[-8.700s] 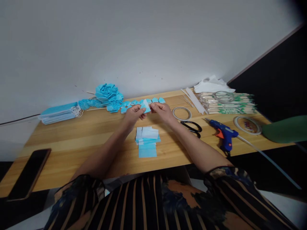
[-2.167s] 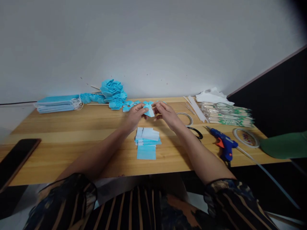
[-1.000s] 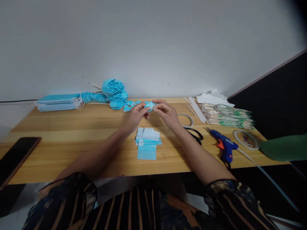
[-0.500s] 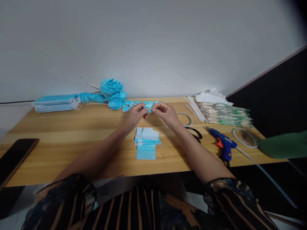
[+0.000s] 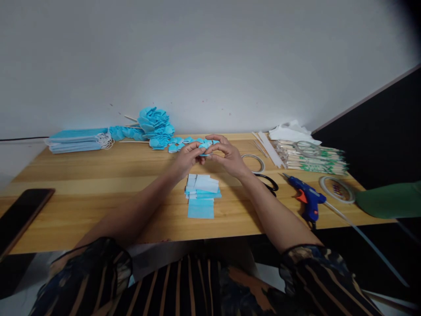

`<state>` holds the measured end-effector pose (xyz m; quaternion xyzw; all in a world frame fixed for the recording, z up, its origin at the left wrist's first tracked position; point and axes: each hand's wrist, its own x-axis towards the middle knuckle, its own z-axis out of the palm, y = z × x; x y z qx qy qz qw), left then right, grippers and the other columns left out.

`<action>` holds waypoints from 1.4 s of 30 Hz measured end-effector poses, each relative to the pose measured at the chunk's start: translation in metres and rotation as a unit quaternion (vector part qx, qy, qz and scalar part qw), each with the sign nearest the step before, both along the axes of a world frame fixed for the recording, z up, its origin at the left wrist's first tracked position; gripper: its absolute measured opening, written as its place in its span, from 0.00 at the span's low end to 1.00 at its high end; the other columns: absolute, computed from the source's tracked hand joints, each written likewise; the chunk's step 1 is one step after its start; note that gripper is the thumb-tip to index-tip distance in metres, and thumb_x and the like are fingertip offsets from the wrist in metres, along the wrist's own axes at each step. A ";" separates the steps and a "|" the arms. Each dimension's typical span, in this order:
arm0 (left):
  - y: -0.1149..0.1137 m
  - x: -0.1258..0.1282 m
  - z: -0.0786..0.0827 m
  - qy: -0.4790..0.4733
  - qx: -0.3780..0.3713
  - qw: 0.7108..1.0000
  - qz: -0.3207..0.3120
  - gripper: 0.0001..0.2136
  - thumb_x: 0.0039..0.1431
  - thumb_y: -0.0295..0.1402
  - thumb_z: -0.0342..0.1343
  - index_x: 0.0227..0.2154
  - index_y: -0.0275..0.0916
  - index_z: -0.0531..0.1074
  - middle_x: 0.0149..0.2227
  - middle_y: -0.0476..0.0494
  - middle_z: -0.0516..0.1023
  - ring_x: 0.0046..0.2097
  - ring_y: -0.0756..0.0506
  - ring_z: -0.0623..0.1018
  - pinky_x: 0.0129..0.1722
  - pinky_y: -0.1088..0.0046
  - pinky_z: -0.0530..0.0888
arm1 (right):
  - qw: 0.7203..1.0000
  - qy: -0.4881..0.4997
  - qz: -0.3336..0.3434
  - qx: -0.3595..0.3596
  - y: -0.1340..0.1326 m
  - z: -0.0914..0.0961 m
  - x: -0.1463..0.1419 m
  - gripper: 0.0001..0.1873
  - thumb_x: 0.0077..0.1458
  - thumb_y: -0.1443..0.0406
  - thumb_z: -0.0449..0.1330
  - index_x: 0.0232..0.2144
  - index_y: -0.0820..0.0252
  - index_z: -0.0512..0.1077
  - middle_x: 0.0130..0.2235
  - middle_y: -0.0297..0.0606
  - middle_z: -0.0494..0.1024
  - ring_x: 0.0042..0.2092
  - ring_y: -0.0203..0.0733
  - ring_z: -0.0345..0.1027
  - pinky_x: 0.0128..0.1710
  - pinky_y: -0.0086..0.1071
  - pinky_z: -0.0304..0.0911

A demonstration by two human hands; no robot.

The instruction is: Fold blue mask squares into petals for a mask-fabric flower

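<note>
My left hand (image 5: 187, 156) and my right hand (image 5: 227, 156) meet above the middle of the wooden table (image 5: 98, 184). Both pinch one small folded blue piece (image 5: 205, 148) between their fingertips. Just below the hands lies a stack of cut blue and white pieces (image 5: 201, 194). Behind the hands a row of small folded blue pieces (image 5: 184, 142) runs along the back edge, next to a blue flower on a stick (image 5: 154, 125).
A pile of blue face masks (image 5: 77, 140) lies at the back left, a dark phone (image 5: 19, 217) at the front left. To the right are a tape roll (image 5: 254, 161), black scissors (image 5: 268, 183), a blue glue gun (image 5: 307, 197), packed chopsticks (image 5: 309, 157) and white scraps (image 5: 289, 131).
The hands have stayed together over the stack, turning and pressing the small blue piece. It looks more tightly folded than before. The view shifted slightly.
</note>
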<state>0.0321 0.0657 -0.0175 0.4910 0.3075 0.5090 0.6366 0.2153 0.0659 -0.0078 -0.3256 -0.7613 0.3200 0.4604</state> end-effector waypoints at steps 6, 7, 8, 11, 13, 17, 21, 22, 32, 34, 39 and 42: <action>0.004 -0.002 -0.004 0.039 0.074 0.996 0.032 0.16 0.51 0.44 0.69 0.27 0.37 0.72 0.24 0.53 0.72 0.26 0.53 0.72 0.28 0.77 0.69 | 0.998 0.044 0.019 -0.034 0.004 -0.003 -0.002 0.11 0.57 0.52 0.69 0.31 0.52 0.82 0.52 0.41 0.78 0.60 0.50 0.69 0.64 0.48 0.60; 0.004 -0.002 -0.004 0.051 0.087 0.994 0.037 0.16 0.52 0.45 0.69 0.27 0.38 0.72 0.24 0.54 0.72 0.25 0.53 0.72 0.28 0.76 0.69 | 0.997 0.056 0.022 -0.050 0.005 -0.005 -0.002 0.14 0.56 0.50 0.69 0.31 0.52 0.82 0.51 0.41 0.78 0.59 0.49 0.70 0.62 0.47 0.62; 0.004 -0.002 -0.005 0.066 0.098 0.992 0.042 0.16 0.53 0.45 0.68 0.27 0.38 0.72 0.23 0.53 0.72 0.25 0.53 0.72 0.28 0.76 0.69 | 0.995 0.070 0.024 -0.065 0.005 -0.006 -0.003 0.17 0.55 0.47 0.70 0.30 0.53 0.81 0.50 0.41 0.79 0.58 0.49 0.71 0.60 0.46 0.64; 0.005 -0.004 -0.005 0.110 0.129 0.984 0.059 0.17 0.54 0.47 0.67 0.26 0.38 0.73 0.22 0.53 0.72 0.25 0.53 0.72 0.29 0.75 0.69 | 0.989 0.109 0.019 -0.100 0.005 -0.008 -0.007 0.21 0.50 0.45 0.71 0.28 0.55 0.79 0.46 0.40 0.80 0.52 0.46 0.73 0.55 0.42 0.67; 0.005 -0.005 -0.005 0.126 0.140 0.980 0.067 0.17 0.55 0.48 0.67 0.26 0.38 0.73 0.21 0.53 0.73 0.25 0.52 0.71 0.29 0.75 0.69 | 0.985 0.122 0.019 -0.123 0.005 -0.007 -0.008 0.21 0.50 0.45 0.72 0.28 0.55 0.77 0.41 0.38 0.81 0.47 0.44 0.74 0.51 0.40 0.69; 0.006 -0.006 -0.005 0.137 0.150 0.977 0.061 0.17 0.54 0.48 0.67 0.26 0.38 0.73 0.21 0.53 0.72 0.25 0.52 0.71 0.29 0.75 0.69 | 0.977 0.132 0.015 -0.165 0.004 -0.005 -0.010 0.23 0.46 0.45 0.74 0.29 0.57 0.75 0.33 0.34 0.80 0.38 0.40 0.73 0.45 0.38 0.69; 0.006 -0.006 -0.005 0.142 0.158 0.976 0.049 0.17 0.54 0.48 0.66 0.26 0.39 0.72 0.22 0.53 0.72 0.25 0.52 0.71 0.28 0.75 0.69 | 0.971 0.155 0.003 -0.182 0.006 -0.006 -0.010 0.24 0.41 0.49 0.77 0.30 0.56 0.72 0.32 0.31 0.78 0.35 0.38 0.73 0.41 0.36 0.69; 0.006 -0.006 -0.005 0.144 0.159 0.976 0.047 0.17 0.54 0.47 0.66 0.26 0.39 0.72 0.22 0.53 0.72 0.25 0.52 0.72 0.28 0.75 0.69 | 0.970 0.159 0.002 -0.185 0.007 -0.006 -0.009 0.25 0.40 0.50 0.78 0.33 0.55 0.72 0.32 0.31 0.79 0.35 0.38 0.73 0.41 0.35 0.68; 0.010 -0.007 -0.009 0.150 0.164 0.974 0.052 0.15 0.54 0.46 0.66 0.26 0.39 0.72 0.22 0.53 0.73 0.24 0.52 0.72 0.27 0.75 0.69 | 0.967 0.148 0.032 -0.204 0.006 -0.005 -0.005 0.25 0.44 0.52 0.76 0.43 0.54 0.78 0.36 0.34 0.83 0.39 0.42 0.77 0.47 0.39 0.71; 0.011 -0.008 -0.009 0.154 0.168 0.972 0.051 0.15 0.54 0.46 0.66 0.26 0.39 0.72 0.22 0.53 0.72 0.24 0.52 0.72 0.27 0.75 0.69 | 0.967 0.149 0.035 -0.205 0.005 -0.004 -0.006 0.23 0.46 0.50 0.75 0.41 0.55 0.80 0.38 0.36 0.84 0.41 0.43 0.78 0.49 0.40 0.71; 0.012 -0.009 -0.011 0.160 0.169 0.971 0.050 0.16 0.55 0.46 0.66 0.26 0.39 0.72 0.22 0.53 0.72 0.24 0.52 0.72 0.27 0.75 0.69 | 0.969 0.144 0.018 -0.198 0.003 -0.001 -0.006 0.21 0.46 0.49 0.75 0.37 0.56 0.81 0.39 0.37 0.85 0.43 0.44 0.78 0.51 0.41 0.71; 0.012 -0.009 -0.011 0.161 0.167 0.972 0.048 0.16 0.55 0.46 0.66 0.26 0.39 0.72 0.22 0.53 0.72 0.24 0.52 0.72 0.27 0.75 0.69 | 0.969 0.141 0.014 -0.201 0.003 -0.001 -0.006 0.21 0.46 0.49 0.74 0.36 0.56 0.81 0.38 0.36 0.85 0.42 0.43 0.78 0.51 0.41 0.71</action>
